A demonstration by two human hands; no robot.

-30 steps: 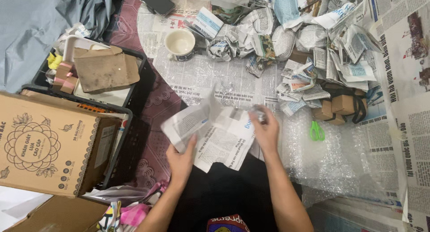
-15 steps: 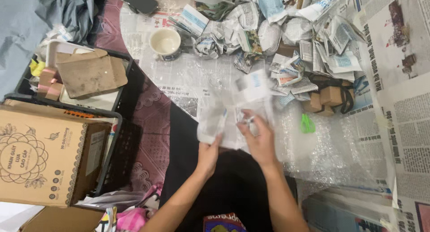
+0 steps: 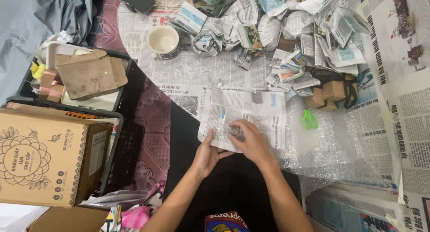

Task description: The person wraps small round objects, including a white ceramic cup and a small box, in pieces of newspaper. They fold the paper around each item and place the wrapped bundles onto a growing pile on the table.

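In the head view, the left hand (image 3: 207, 152) pinches the near edge of a newspaper sheet (image 3: 244, 115) while the right hand (image 3: 251, 140) presses a small clear object (image 3: 232, 131) onto it; wrapping 1 tight fold likely works best.

Floor (image 3: 152, 120) with patterned maroon mat, spread newspaper sheets (image 3: 201, 71), bubble wrap (image 3: 327, 147), black crate (image 3: 121, 124), cardboard box (image 3: 45, 158)

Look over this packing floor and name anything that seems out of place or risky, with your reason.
The small green-handled scissors lie loose on the clear bubble wrap, right of the flat newspaper sheet both hands press. They are easy to lose there. The black phone sits at the paper's far edge.
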